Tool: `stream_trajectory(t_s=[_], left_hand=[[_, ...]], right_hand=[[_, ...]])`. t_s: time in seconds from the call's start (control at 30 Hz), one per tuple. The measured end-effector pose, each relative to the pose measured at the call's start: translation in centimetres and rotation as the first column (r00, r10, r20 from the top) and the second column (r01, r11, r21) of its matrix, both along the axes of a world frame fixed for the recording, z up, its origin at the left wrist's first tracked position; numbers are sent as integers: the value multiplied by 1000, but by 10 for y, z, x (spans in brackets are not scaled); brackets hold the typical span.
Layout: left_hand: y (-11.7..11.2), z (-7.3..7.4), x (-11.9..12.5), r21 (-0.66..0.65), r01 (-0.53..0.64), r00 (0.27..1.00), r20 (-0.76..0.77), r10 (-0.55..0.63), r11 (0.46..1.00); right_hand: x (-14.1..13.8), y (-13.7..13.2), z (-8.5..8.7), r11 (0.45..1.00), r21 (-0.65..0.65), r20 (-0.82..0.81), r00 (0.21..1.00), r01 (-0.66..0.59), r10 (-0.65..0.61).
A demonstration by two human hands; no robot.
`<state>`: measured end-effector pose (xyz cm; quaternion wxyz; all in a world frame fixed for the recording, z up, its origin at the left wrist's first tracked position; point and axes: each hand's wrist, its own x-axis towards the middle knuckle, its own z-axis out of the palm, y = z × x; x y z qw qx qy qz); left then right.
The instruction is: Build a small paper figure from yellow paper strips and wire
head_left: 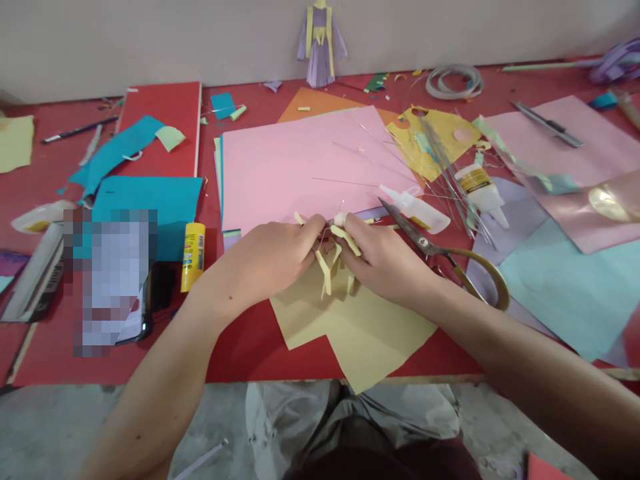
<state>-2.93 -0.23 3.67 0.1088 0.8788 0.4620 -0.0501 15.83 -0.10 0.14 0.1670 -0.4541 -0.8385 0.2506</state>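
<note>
My left hand (277,257) and my right hand (383,257) meet at the middle of the table, fingers closed on one small piece made of pale yellow paper strips (326,272). Several strips hang down from between the fingers, and thin wire seems to show at its top. My fingertips hide the centre of the piece. Under the hands lies a cream paper sheet (360,340) with a notch in its front edge. Scissors (425,247) rest just right of my right hand, blades pointing away. A white glue bottle (420,208) lies beyond them.
A pink paper stack (295,160) lies ahead. Loose wires (445,167) and another glue bottle (483,190) are at the right. A yellow glue stick (193,257) stands left, beside a phone (133,327). A purple paper doll (321,47) leans on the wall. A cutter knife (547,125) is far right.
</note>
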Motion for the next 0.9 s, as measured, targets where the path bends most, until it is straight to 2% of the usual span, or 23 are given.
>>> stream_trajectory(t_s=[0.17, 0.3, 0.43, 0.6, 0.73, 0.9], left_hand=[[0, -3, 0, 16, 12, 1000, 15, -12, 1000], [-1, 1, 0, -7, -9, 1000, 25, 9, 1000], [-1, 7, 2, -52, -53, 993, 103, 58, 997], [-1, 8, 8, -52, -105, 956, 271, 116, 993], [-2, 5, 10, 9, -114, 945, 309, 106, 993], [-2, 0, 10, 186, -107, 955, 292, 49, 977]], right_hand=[[0, 0, 0, 1000, 7, -7, 1000, 3, -3], [1, -1, -1, 1000, 21, -75, 997, -6, 8], [4, -1, -2, 1000, 9, -254, 967, 3, -1], [4, -2, 0, 999, -31, -543, 839, 27, -39], [2, -3, 3, 999, -27, -614, 789, 23, -35], [3, -3, 2, 999, -23, -631, 775, 22, -32]])
